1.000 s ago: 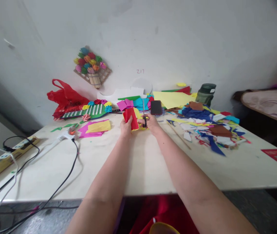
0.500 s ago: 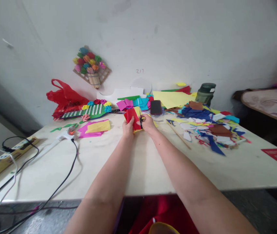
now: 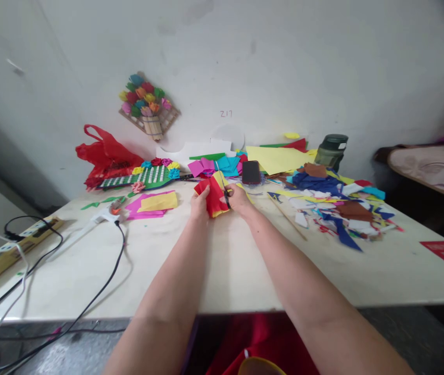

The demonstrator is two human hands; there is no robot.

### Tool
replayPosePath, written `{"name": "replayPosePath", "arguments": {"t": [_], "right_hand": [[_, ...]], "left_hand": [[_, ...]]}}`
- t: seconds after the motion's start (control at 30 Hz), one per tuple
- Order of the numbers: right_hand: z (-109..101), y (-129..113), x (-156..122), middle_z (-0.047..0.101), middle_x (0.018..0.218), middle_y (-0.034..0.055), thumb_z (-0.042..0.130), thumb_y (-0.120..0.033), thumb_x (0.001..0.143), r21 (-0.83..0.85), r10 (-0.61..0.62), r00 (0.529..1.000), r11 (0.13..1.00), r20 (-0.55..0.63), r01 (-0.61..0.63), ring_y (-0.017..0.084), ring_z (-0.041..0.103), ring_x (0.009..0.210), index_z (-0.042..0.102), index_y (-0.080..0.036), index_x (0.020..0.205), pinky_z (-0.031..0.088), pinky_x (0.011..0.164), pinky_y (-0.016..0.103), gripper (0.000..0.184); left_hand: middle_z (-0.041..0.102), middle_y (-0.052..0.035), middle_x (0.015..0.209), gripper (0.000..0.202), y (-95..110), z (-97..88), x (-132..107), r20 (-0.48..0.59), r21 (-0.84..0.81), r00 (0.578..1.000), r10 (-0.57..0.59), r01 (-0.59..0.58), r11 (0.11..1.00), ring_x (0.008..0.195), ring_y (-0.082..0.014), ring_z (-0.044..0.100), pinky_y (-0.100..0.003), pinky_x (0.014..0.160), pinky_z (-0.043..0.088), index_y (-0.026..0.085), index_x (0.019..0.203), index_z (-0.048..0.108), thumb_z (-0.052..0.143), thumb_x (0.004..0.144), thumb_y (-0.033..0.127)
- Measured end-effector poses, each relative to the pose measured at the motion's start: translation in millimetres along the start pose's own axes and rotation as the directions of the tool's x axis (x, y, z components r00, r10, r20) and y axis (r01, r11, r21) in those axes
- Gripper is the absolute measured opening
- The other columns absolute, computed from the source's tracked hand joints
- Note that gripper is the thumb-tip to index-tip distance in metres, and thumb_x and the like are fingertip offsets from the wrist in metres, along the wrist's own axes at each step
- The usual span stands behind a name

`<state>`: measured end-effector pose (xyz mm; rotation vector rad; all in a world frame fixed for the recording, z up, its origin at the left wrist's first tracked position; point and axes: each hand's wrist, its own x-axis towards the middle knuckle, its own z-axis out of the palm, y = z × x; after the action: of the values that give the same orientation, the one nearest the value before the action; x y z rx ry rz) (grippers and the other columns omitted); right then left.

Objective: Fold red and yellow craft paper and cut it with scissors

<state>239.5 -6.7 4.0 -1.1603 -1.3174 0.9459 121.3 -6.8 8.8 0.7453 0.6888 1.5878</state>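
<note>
Red paper (image 3: pixel 215 198) with yellow paper (image 3: pixel 218 180) against it is pinched in my left hand (image 3: pixel 200 204), the thumb on top. My right hand (image 3: pixel 239 198) is closed round the dark handles of a pair of scissors (image 3: pixel 227 197). The scissor blades point away from me and lie along the right side of the papers. Just beyond the papers are pink sheets (image 3: pixel 201 167) and blue sheets (image 3: pixel 228 166). A dark phone (image 3: pixel 251 172) lies past my right hand.
Paper scraps (image 3: pixel 339 208) and a wooden stick (image 3: pixel 287 216) lie on the right, near a green bottle (image 3: pixel 331 151). A glue gun (image 3: pixel 108 213), its cable and a power strip (image 3: pixel 18 250) are on the left. A red bag (image 3: pixel 106 153) stands behind.
The red and yellow papers have spread apart and turned, showing more yellow beside the blades. My left hand has shifted slightly left. The scissors stay in my right hand.
</note>
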Motion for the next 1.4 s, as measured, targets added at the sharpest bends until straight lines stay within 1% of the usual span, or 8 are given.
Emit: {"name": "replayPosePath", "arguments": {"t": [0.17, 0.4, 0.57, 0.63, 0.73, 0.9, 1.13, 1.4], "right_hand": [[3.3, 0.7, -0.9, 0.045, 0.047, -0.0103, 0.067, -0.015, 0.05, -0.042, -0.034, 0.998, 0.999, -0.047, 0.032, 0.008, 0.045, 0.047, 0.055, -0.019, 0.078, 0.038, 0.047, 0.02, 0.031], [2.7, -11.8, -11.7, 0.052, 0.052, -0.0075, 0.075, -0.025, 0.049, 0.193, 0.056, 0.998, 0.98, -0.033, -0.049, 0.006, 0.048, 0.046, 0.056, -0.016, 0.079, 0.038, 0.043, 0.017, 0.037], [-1.0, -9.4, -8.6, 0.055, 0.053, -0.005, 0.071, -0.035, 0.058, 0.194, 0.106, 0.99, 0.977, -0.097, -0.086, 0.008, 0.049, 0.039, 0.053, -0.017, 0.083, 0.032, 0.035, 0.016, 0.036], [-2.2, -6.7, -6.1, 0.058, 0.057, -0.0035, 0.068, -0.037, 0.062, 0.089, 0.084, 0.986, 0.993, -0.146, -0.072, 0.01, 0.054, 0.045, 0.053, -0.018, 0.084, 0.038, 0.039, 0.018, 0.033], [-3.7, -6.0, -5.7, 0.065, 0.072, -0.0005, 0.066, -0.039, 0.065, -0.28, 0.0, 0.973, 0.958, -0.229, -0.066, 0.016, 0.062, 0.067, 0.057, -0.022, 0.088, 0.047, 0.056, 0.025, 0.03], [-2.0, -10.6, -11.0, 0.068, 0.09, 0.0029, 0.059, -0.046, 0.071, -0.734, -0.051, 0.977, 0.668, -0.209, -0.122, 0.023, 0.061, 0.09, 0.059, -0.028, 0.101, 0.046, 0.072, 0.033, 0.035], [1.7, -11.4, -12.0, 0.067, 0.096, 0.0061, 0.051, -0.051, 0.074, -0.86, -0.012, 0.989, 0.495, -0.149, -0.123, 0.025, 0.062, 0.09, 0.057, -0.028, 0.106, 0.046, 0.071, 0.034, 0.04], [3.5, -14.3, -14.9, 0.066, 0.097, 0.0073, 0.051, -0.047, 0.075, -0.878, -0.003, 0.988, 0.458, -0.157, -0.138, 0.025, 0.061, 0.09, 0.058, -0.026, 0.106, 0.045, 0.071, 0.034, 0.038]], "left_hand": [[0.068, -0.008, 0.081, 0.031, -5.0, -1.9, 4.9, 0.007, -0.006, 0.998, 0.058, -0.058, 0.998, 0.075, -0.0209, 0.065, -0.036, 0.075, 0.051, 0.015, 0.084, 0.059, 0.072, 0.062, 0.032], [0.066, -0.0056, 0.08, 0.037, -5.4, -2.6, 8.0, -0.026, -0.023, 0.992, 0.124, -0.125, 0.992, 0.072, -0.0187, 0.064, -0.035, 0.074, 0.05, 0.016, 0.084, 0.058, 0.073, 0.057, 0.035], [0.063, -0.0027, 0.073, 0.031, -5.6, -9.7, 13.9, -0.156, 0.151, 0.97, 0.184, -0.161, 0.975, 0.066, -0.0153, 0.06, -0.029, 0.066, 0.048, 0.016, 0.08, 0.057, 0.068, 0.06, 0.036], [0.062, -0.002, 0.071, 0.024, -7.9, -15.7, 20.0, -0.205, 0.292, 0.95, 0.234, -0.168, 0.941, 0.065, -0.015, 0.059, -0.027, 0.063, 0.047, 0.016, 0.078, 0.056, 0.064, 0.064, 0.034], [0.06, -0.0024, 0.071, 0.014, -10.3, -24.8, 29.3, -0.263, 0.506, 0.907, 0.329, -0.16, 0.848, 0.068, -0.0165, 0.059, -0.027, 0.064, 0.046, 0.017, 0.077, 0.055, 0.057, 0.07, 0.029], [0.059, -0.0046, 0.073, 0.007, -2.5, -29.7, 29.8, -0.266, 0.772, 0.862, 0.431, -0.076, 0.63, 0.075, -0.0193, 0.059, -0.03, 0.07, 0.044, 0.018, 0.077, 0.052, 0.05, 0.075, 0.025], [0.059, -0.0088, 0.077, 0.005, 9.7, -23.6, 17.8, -0.284, 0.903, 0.865, 0.414, 0.096, 0.419, 0.083, -0.0247, 0.06, -0.035, 0.073, 0.043, 0.02, 0.076, 0.046, 0.046, 0.079, 0.024], [0.061, -0.0123, 0.082, 0.005, 8.2, -26.0, 18.7, -0.309, 0.906, 0.879, 0.362, 0.155, 0.395, 0.088, -0.0269, 0.06, -0.036, 0.074, 0.043, 0.02, 0.077, 0.048, 0.049, 0.077, 0.024]]}}
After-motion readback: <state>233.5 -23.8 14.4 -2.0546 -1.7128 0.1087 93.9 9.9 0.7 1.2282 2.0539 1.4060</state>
